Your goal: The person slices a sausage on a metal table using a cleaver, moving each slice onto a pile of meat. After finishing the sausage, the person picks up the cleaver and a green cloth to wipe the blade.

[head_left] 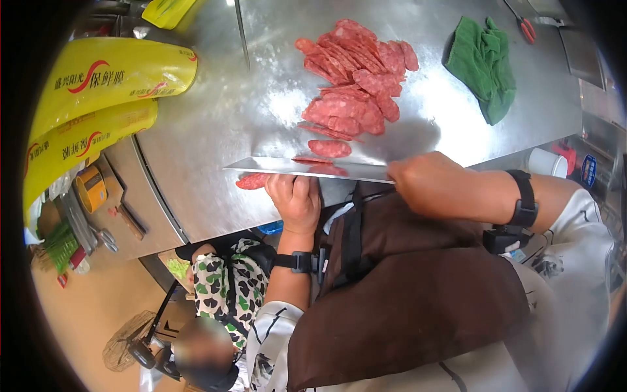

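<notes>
A wide-bladed knife (356,171) is gripped in my right hand (424,186), its blade reaching left across the metal table. Curled fingers of my left hand (295,199) press on a red sausage (252,181) right beside the blade. The sausage's end pokes out to the left of my fingers; the rest is hidden by the hand and knife. On the far side of the blade lies a single sausage slice (330,148), with a thin one against the steel. Beyond it spreads a pile of red, fat-flecked sausage slices (356,78).
A crumpled green cloth (482,68) and red-handled scissors (526,29) lie at the right. Yellow cling-film boxes (111,81) stand at the left, near another knife (130,221) and scissors (106,239). A person in a camouflage-patterned garment (228,281) is at lower left, near a fan (134,340).
</notes>
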`<state>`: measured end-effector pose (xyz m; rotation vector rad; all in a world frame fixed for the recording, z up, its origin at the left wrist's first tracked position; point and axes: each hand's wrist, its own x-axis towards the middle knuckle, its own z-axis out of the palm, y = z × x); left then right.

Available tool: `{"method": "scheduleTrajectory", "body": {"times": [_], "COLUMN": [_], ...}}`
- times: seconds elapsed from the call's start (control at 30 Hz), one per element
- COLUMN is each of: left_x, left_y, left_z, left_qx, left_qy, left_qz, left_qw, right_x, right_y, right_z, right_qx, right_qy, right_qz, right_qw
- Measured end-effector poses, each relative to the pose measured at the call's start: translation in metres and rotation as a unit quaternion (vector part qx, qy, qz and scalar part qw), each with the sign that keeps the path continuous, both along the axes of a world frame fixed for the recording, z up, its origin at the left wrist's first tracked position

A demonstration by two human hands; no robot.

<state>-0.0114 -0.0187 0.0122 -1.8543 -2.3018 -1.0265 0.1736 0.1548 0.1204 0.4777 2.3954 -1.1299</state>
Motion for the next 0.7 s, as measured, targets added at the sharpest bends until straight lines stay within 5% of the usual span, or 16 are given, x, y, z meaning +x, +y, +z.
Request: {"method": "scheduleTrajectory", "body": {"times": [0.7], "left_x": [0.001], "left_y": [-0.001], "left_z": [0.006], "left_qx": [0.019], "left_qy": [0.020], "left_qz": [0.012], "left_qw": [1.000], "right_x": [0.030], "right_y": [-0.015], "right_z": [0.030], "right_qx": [0.053], "right_qy": [0.070], "right_qz": [-0.068], "right_qw": [0.994]}}
